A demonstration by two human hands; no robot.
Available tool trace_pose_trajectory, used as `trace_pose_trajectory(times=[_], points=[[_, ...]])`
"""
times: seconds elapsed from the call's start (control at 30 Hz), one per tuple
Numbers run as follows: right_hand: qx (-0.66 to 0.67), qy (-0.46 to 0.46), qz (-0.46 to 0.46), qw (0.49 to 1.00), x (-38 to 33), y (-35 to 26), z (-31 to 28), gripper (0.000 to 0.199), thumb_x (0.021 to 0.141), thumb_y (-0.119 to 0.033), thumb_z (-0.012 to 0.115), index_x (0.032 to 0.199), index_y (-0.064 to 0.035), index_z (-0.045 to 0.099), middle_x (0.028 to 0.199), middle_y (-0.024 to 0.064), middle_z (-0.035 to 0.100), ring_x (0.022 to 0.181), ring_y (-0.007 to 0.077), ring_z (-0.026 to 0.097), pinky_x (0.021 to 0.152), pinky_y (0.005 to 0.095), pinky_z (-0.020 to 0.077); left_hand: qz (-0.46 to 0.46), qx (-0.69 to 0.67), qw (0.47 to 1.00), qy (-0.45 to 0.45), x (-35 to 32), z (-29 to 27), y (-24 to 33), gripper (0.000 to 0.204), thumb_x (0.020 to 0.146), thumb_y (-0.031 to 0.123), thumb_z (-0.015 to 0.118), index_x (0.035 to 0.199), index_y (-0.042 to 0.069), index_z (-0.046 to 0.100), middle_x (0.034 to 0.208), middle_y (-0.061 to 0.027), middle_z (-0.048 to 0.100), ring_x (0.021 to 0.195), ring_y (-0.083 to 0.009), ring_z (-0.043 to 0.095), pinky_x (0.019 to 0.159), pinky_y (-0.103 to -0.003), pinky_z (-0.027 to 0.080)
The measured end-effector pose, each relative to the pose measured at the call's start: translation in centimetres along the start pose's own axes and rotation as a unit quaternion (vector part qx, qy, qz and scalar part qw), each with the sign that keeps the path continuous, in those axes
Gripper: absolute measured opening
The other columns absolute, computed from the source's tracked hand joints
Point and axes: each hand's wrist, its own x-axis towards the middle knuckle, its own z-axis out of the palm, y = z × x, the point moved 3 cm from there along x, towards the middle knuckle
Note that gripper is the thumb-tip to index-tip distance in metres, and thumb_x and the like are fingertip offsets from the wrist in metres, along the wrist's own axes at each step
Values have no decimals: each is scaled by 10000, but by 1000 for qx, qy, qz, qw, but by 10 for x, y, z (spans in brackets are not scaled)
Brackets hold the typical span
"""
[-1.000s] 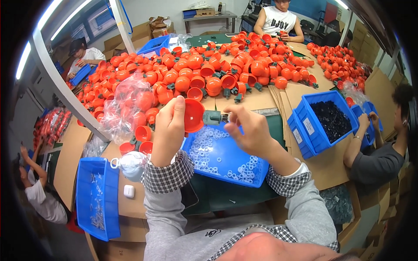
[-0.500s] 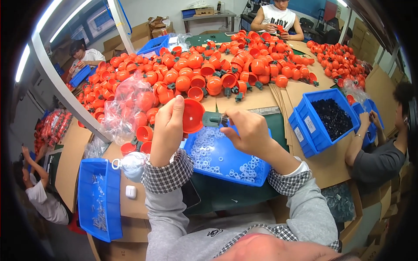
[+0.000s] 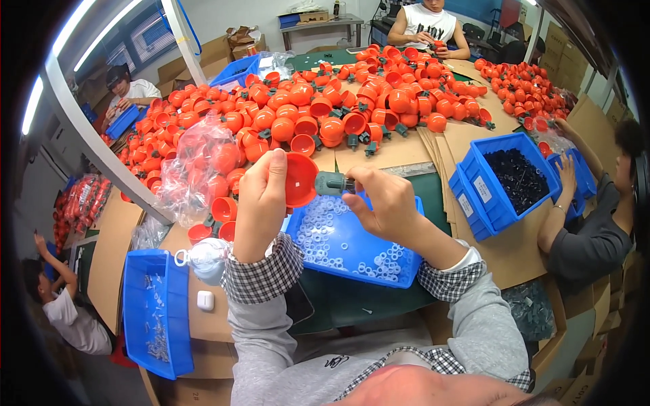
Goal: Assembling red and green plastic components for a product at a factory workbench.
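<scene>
My left hand (image 3: pixel 261 199) is closed around the side of a red plastic cup (image 3: pixel 300 180), whose hollow faces me. From the cup's right side sticks out a dark green fitting (image 3: pixel 330 183). The thumb and fingers of my right hand (image 3: pixel 386 203) pinch the fitting's outer end, where a small dark tip partly shows; the fingers hide the rest. Beneath both hands stands a blue bin (image 3: pixel 413 267) with many small translucent white rings (image 3: pixel 318 233).
A big heap of red cups (image 3: pixel 281 126) spreads beyond my hands, with a clear plastic bag (image 3: pixel 196 159) at its left. Blue bins hold black parts (image 3: pixel 514 179) at right and small clear pieces (image 3: pixel 158 331) at left. A white case (image 3: pixel 206 300) lies nearby. Several co-workers sit around.
My hands keep nearly the same place and grip; the green fitting appears slightly turned. At the right, a co-worker's one arm has reached out toward the far cups.
</scene>
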Motion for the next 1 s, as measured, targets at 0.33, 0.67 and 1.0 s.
trace_pose_trajectory(times=[0.33, 0.67, 1.0], points=[[386, -157, 309, 855, -8, 14, 7, 351, 935, -348, 457, 952, -6, 534, 690, 60, 556, 554, 174, 546, 507, 294, 436, 27, 10, 1000, 8, 0, 0, -1, 386, 976, 316, 379, 834, 0, 551, 590, -44, 561, 452, -91, 496, 405, -231, 366], [-54, -54, -4, 997, -10, 13, -1, 241, 856, -247, 576, 923, -18, 547, 722, 126, 562, 631, 309, 590, 527, 393, 463, 118, 97, 987, 46, 1, 9, -2, 371, 968, 293, 395, 876, -17, 577, 641, -83, 592, 543, -144, 555, 494, -283, 419], [87, -134, 102, 982, -17, 6, -23, 239, 893, -262, 507, 829, -31, 512, 684, 145, 557, 588, 336, 577, 520, 427, 450, 107, 95, 990, 12, -14, 21, 10, 391, 970, 307, 381, 910, -24, 580, 714, -136, 606, 644, -203, 575, 589, -323, 437]])
